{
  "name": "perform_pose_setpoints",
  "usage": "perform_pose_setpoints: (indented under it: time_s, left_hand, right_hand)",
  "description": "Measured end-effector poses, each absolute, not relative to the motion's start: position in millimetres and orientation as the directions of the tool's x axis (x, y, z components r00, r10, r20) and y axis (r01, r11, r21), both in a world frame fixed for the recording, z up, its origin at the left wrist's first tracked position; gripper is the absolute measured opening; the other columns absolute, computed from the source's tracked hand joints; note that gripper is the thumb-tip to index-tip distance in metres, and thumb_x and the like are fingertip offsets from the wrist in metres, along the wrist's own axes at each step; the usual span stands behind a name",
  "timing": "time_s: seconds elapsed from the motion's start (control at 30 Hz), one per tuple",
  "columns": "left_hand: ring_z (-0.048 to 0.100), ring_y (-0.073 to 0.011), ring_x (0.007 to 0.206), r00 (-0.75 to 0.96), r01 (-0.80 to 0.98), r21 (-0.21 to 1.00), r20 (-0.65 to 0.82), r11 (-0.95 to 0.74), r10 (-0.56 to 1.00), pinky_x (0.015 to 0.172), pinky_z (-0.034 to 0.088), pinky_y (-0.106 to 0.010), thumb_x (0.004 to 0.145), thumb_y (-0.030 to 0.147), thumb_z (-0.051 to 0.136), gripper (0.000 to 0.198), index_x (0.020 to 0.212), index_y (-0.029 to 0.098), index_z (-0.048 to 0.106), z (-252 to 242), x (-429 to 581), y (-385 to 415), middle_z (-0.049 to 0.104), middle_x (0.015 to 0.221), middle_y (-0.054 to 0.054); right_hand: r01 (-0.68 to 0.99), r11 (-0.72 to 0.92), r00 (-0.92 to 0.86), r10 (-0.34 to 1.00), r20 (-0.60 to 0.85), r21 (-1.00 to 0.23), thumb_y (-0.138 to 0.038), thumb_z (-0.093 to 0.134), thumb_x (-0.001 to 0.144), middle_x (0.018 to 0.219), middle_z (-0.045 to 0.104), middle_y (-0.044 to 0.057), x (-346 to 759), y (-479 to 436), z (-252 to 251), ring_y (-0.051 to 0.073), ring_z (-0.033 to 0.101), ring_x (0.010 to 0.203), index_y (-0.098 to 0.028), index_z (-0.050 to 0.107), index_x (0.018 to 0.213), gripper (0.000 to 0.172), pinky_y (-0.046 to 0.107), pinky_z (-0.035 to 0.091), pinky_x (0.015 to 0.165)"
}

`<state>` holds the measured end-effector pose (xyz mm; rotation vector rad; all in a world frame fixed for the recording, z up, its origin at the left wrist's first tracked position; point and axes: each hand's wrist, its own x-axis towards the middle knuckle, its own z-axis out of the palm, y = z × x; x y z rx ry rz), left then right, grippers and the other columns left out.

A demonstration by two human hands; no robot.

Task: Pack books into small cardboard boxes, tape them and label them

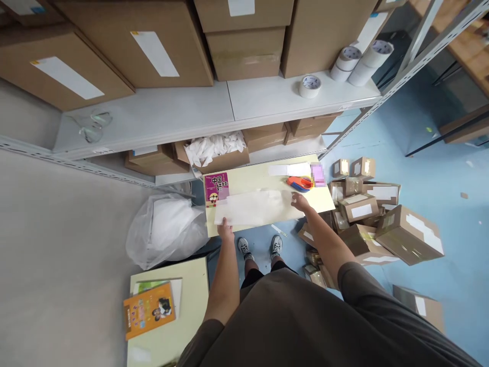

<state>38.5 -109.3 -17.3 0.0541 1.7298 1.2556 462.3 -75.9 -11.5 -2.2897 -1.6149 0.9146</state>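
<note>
A long, thin white sheet [255,208] stretches across the pale yellow table [248,183]; I cannot tell if it is paper or plastic film. At its lower left corner, my left hand [226,228] is closed on the edge. My right hand [300,202] pinches its right end. The sheet partly covers a purple book [217,188] with Chinese lettering. Beyond my right hand lies a red-orange and blue tool [300,183], perhaps a tape dispenser or stapler. White paper strips [289,169] and a pink-purple item [318,175] sit at the back right.
Metal shelving [183,113] with cartons [171,46], tape rolls [309,86] and glasses [95,126] stands in front. Small boxes [359,206] are piled on the floor at right. A stuffed plastic bag [168,229] and a side table with an orange book [151,311] are at left.
</note>
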Motion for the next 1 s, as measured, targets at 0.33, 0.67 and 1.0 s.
perform_pose_setpoints:
  time_s: [0.33, 0.67, 1.0]
  left_hand:
    - [0.076, -0.0204, 0.102, -0.691, -0.492, 0.78, -0.62, 0.387, 0.372, 0.093, 0.059, -0.037, 0.08, 0.035, 0.082, 0.031, 0.1, 0.022, 0.062, -6, 27, -110, 0.074, 0.101, -0.006]
    - [0.073, -0.018, 0.095, -0.618, -0.465, 0.719, -0.681, 0.516, 0.392, 0.091, 0.056, -0.036, 0.08, 0.014, 0.076, 0.021, 0.094, 0.019, 0.061, -7, 24, -119, 0.07, 0.085, 0.0]
    - [0.078, -0.0211, 0.092, -0.592, -0.322, 0.716, -0.663, 0.62, 0.458, 0.081, 0.059, -0.032, 0.087, 0.018, 0.077, 0.013, 0.088, 0.016, 0.064, -18, 25, -112, 0.073, 0.081, -0.005]
  right_hand:
    - [0.819, -0.54, 0.366, 0.752, -0.549, -0.194, -0.034, 0.063, 0.1, 0.118, 0.077, 0.023, 496, -100, -13, 0.037, 0.073, 0.112, -0.017, 0.073, 0.131, 0.037, 0.044, 0.053, 0.091]
    - [0.841, -0.145, -0.026, 0.951, -0.307, -0.521, -0.036, 0.06, 0.098, 0.167, 0.051, 0.013, 398, -129, -9, 0.037, 0.036, 0.158, -0.026, 0.056, 0.157, 0.06, 0.053, 0.037, 0.124]
    - [0.891, -0.286, 0.09, 0.872, -0.48, -0.352, -0.036, 0.061, 0.099, 0.181, 0.026, 0.015, 359, -111, -34, 0.04, 0.02, 0.167, -0.026, 0.041, 0.168, 0.073, 0.061, 0.027, 0.128]
